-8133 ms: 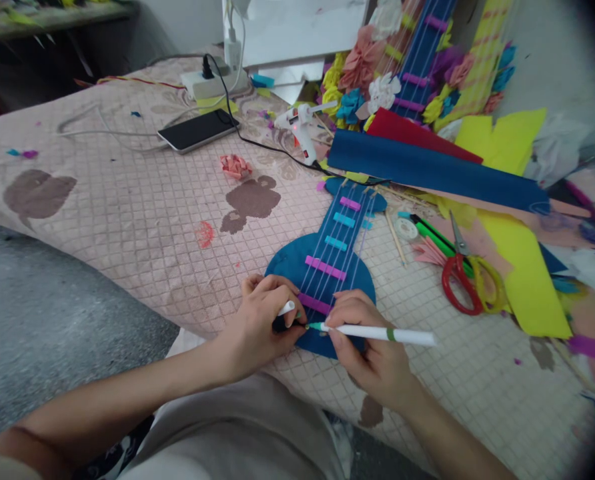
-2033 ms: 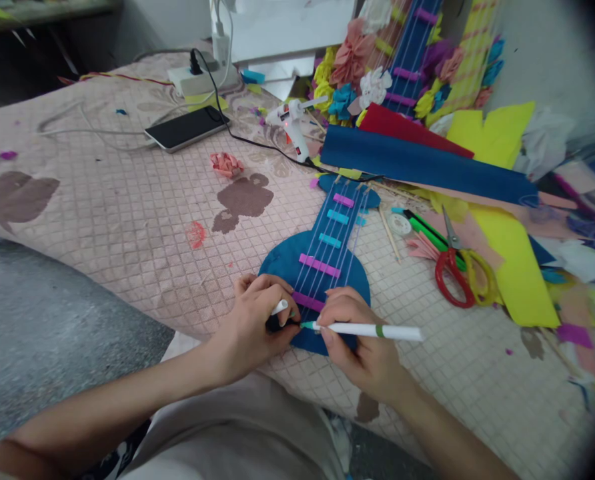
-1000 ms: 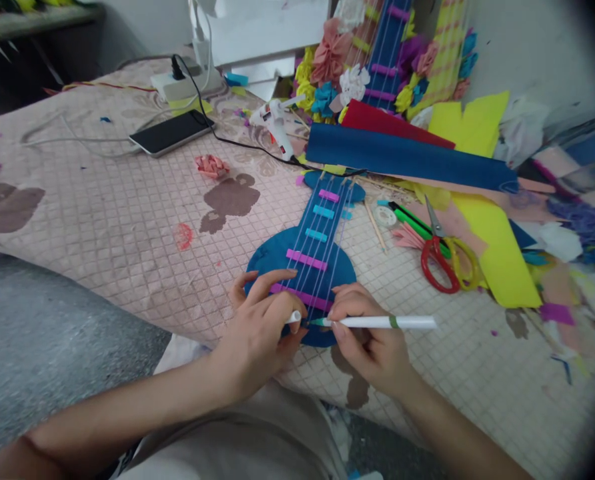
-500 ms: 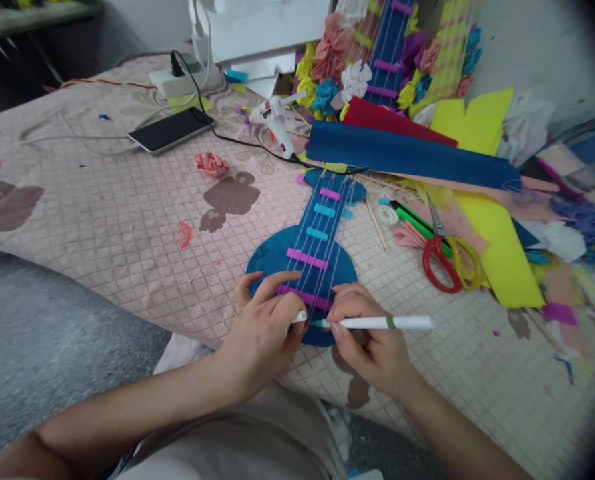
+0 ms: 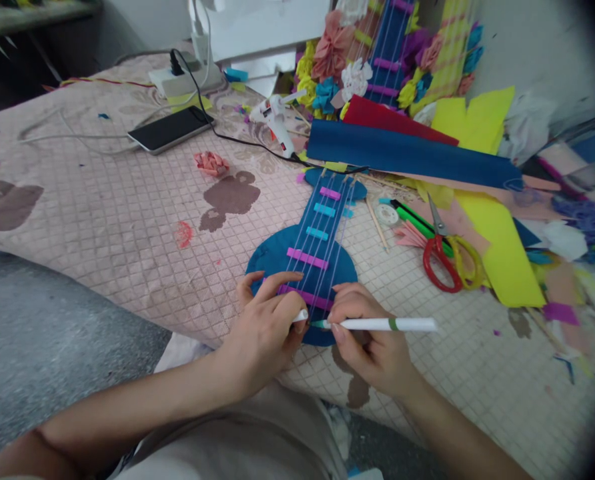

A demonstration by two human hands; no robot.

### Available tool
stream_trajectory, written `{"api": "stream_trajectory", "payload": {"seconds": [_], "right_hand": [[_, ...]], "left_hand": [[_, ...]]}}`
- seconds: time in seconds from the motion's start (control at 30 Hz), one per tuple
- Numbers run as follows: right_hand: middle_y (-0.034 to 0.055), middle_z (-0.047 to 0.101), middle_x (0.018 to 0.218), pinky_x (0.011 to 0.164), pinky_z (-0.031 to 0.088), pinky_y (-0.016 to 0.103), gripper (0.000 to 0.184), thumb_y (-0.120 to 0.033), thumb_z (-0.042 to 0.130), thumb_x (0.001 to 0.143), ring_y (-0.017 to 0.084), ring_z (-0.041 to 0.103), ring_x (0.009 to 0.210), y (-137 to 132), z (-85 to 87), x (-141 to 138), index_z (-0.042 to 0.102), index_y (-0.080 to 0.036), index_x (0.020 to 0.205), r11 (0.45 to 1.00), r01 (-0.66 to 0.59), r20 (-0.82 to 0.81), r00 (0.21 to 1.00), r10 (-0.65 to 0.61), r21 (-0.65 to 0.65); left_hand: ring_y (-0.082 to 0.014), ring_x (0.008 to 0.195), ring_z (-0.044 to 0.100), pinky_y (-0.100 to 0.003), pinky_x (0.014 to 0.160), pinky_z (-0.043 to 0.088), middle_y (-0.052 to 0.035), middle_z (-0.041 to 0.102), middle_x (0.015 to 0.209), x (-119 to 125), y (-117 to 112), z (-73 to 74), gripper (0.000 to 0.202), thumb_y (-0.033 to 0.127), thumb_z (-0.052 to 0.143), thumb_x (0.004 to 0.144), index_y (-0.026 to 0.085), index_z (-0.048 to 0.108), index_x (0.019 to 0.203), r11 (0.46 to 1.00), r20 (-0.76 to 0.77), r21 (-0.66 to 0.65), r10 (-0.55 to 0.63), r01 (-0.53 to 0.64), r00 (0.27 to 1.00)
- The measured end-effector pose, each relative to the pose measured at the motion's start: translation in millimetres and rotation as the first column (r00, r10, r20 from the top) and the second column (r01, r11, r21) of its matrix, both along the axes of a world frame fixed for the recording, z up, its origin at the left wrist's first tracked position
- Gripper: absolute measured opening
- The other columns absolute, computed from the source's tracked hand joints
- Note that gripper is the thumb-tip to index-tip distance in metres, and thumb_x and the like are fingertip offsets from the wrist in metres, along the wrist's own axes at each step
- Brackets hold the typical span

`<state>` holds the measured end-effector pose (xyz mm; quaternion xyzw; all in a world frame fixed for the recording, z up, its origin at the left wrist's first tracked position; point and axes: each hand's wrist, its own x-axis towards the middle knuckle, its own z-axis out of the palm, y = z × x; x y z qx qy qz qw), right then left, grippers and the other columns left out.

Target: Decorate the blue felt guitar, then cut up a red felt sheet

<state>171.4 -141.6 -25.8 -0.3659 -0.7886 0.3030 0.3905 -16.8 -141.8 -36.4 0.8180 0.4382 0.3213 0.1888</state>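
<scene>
L fingers (image 5: pixel 280 283) spread wider (w/ wht tube (image 5: pixel 301 316)); R hand (image 5: pixel 370 337) w/ marker (image 5: pixel 377 325).

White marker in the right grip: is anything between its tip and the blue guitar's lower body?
Nothing visible stands between the tip of the white marker and the blue guitar; the left grip is close beside that tip.

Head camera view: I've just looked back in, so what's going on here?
A person's right hand holds a white pen with its green tip at the lower end of a blue toy guitar; contact is hard to tell. The left hand is over the guitar's lower body, holding what looks like a white cap. Scissors lie to the guitar's right; a glue gun and phone are farther away, toward the left.
</scene>
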Motion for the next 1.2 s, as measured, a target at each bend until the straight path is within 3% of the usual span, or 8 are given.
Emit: {"api": "stream_trajectory", "payload": {"seconds": [1.2], "right_hand": [[-0.0013,0.057,0.079,0.094,0.041,0.046,0.019,-0.007,0.052,0.080,0.016,0.053,0.083,0.1,0.2,-0.2,0.053,-0.022,0.092,1.000,0.011,0.017,1.000,-0.010,-0.011]], "left_hand": [[-0.0204,0.114,0.055,-0.047,0.097,0.024,0.0041,0.066,0.075,0.1,1.3,-2.2,0.018,0.009,0.053,0.084,0.020,0.041,0.076,1.000,-0.017,0.010,-0.012,0.013,1.000]]}}
